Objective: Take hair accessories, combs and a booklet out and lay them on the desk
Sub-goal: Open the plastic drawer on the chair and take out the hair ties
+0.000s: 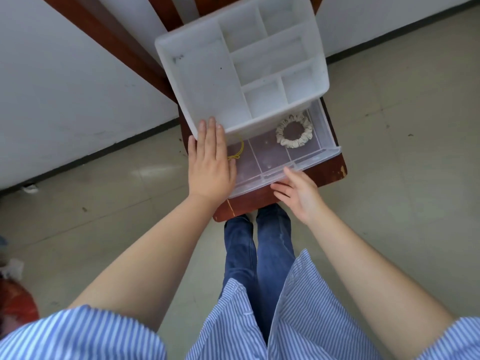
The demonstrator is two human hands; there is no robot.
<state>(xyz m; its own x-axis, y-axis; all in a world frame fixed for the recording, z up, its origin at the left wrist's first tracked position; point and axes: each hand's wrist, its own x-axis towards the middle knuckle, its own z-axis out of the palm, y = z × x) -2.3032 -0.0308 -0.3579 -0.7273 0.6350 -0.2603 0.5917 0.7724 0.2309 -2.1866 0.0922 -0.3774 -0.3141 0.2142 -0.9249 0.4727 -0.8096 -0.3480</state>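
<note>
A white plastic organizer [207, 81] with several empty top compartments stands on a brown wooden chair seat [330, 170]. Its clear bottom drawer [319, 152] is pulled out toward me. A cream scrunchie [294, 131] lies in the drawer's right section, and a thin yellow hair tie [237, 152] lies in the left section. My left hand [210, 162] rests flat, fingers together, against the organizer's front left corner and over the drawer's left end. My right hand [298, 190] is at the drawer's front lip, fingers spread and curled under it. No comb or booklet is visible.
The chair's dark wooden back [124, 45] rises against a white wall [52, 94]. Beige floor tiles [402, 141] surround the chair. My legs in blue jeans [259, 250] stand just in front of the seat. A red object [15, 300] sits on the floor at far left.
</note>
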